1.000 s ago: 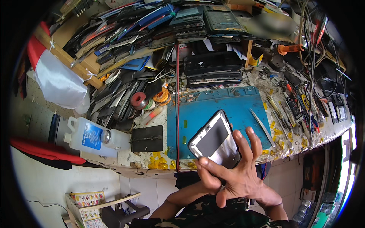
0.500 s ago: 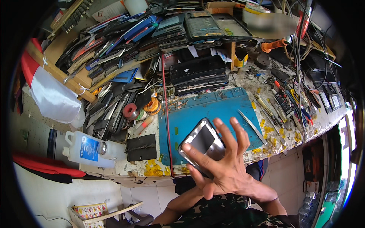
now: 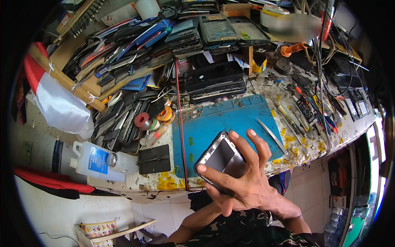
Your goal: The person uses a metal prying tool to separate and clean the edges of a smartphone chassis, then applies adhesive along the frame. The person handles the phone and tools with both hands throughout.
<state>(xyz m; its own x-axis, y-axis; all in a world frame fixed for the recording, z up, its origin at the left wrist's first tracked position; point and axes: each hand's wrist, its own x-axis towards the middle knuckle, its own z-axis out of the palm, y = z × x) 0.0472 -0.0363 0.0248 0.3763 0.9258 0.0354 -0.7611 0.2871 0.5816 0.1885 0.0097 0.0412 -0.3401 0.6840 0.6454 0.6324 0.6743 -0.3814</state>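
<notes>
A smartphone frame [image 3: 224,154], black-rimmed with a dark and silvery inner face, is tilted above the near part of a blue work mat [image 3: 226,117]. My right hand [image 3: 253,183] lies over it with fingers spread. One fingertip touches its left edge, while two others reach past its far right side. From the lower left my left forearm [image 3: 197,220] runs in beneath the right hand. Most of my left hand is hidden there, apparently under the frame, so its grip does not show. White tweezers [image 3: 272,136] rest on the mat's right side.
Stacked phone parts [image 3: 216,80] stand behind the mat. Solder spools [image 3: 142,121], a dark flat panel [image 3: 154,159] and a plastic jug [image 3: 94,160] are to the left. Hand tools [image 3: 306,109] and hanging cables [image 3: 322,82] occupy the right. A red cable [image 3: 180,123] crosses the mat's left edge.
The phone frame and my right hand have shifted very slightly, and the fingers keep nearly the same spread. The whole view has moved a little.
</notes>
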